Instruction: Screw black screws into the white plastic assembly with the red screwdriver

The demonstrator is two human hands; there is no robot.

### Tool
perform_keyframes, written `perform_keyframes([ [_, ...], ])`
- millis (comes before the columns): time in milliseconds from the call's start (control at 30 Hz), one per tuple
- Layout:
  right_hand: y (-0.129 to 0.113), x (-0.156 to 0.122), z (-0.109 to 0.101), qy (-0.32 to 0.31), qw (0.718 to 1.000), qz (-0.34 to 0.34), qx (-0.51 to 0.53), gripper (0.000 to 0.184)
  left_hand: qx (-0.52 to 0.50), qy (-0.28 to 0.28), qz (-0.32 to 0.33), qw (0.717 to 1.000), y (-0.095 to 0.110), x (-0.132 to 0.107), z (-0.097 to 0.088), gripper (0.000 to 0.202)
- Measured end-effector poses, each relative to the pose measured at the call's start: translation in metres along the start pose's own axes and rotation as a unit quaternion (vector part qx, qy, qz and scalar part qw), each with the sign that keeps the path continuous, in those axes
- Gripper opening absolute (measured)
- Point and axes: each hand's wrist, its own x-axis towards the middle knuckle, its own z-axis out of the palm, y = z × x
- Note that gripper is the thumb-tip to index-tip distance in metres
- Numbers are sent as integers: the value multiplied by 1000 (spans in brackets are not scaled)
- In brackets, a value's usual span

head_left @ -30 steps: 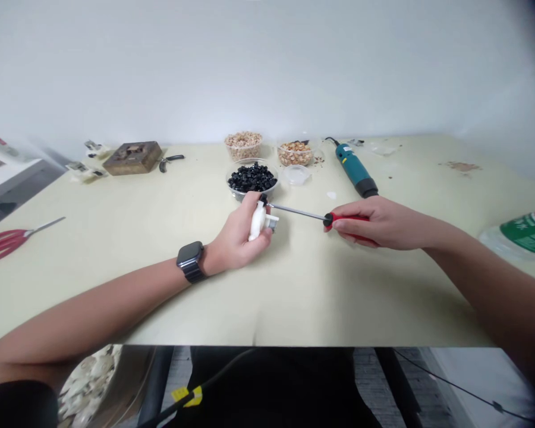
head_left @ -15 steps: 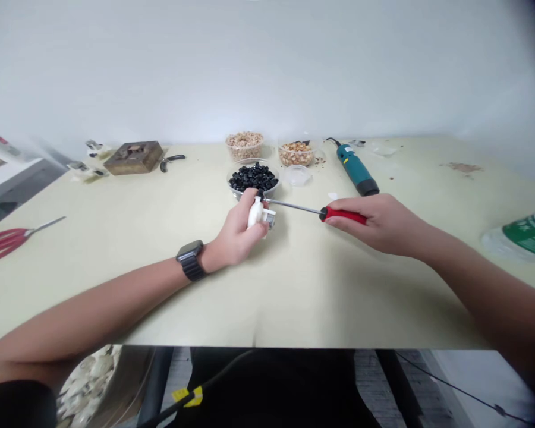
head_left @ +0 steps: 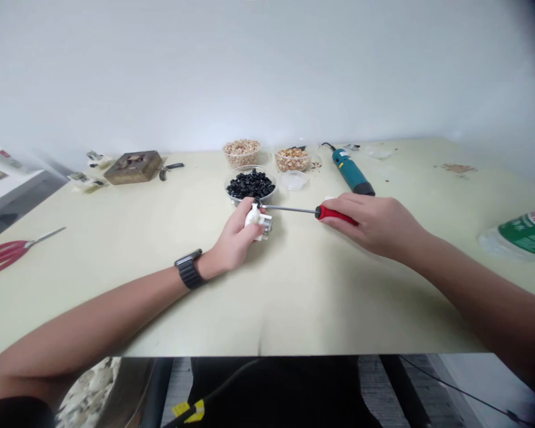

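We see left hand (head_left: pixel 232 241) pinching white part (head_left: pixel 251 216), right hand (head_left: pixel 378 223) gripping screwdriver (head_left: pixel 329 213) at black piece (head_left: pixel 257 202); work looks unfinished.

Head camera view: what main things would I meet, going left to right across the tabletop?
Red scissors → brown block → dark watch → left hand → white part → red-handled screwdriver → right hand → green-labelled container.
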Motion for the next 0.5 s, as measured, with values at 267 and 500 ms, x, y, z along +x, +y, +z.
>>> perform_keyframes([
  [267, -3, 4, -11, -118, 976, 57, 174, 39, 124, -20, 87, 988, 1, -3, -5, 27],
  [500, 1, 5, -18, -138, 948, 90, 271, 43, 165, -35, 134, 976, 4, -3, -8, 35],
])
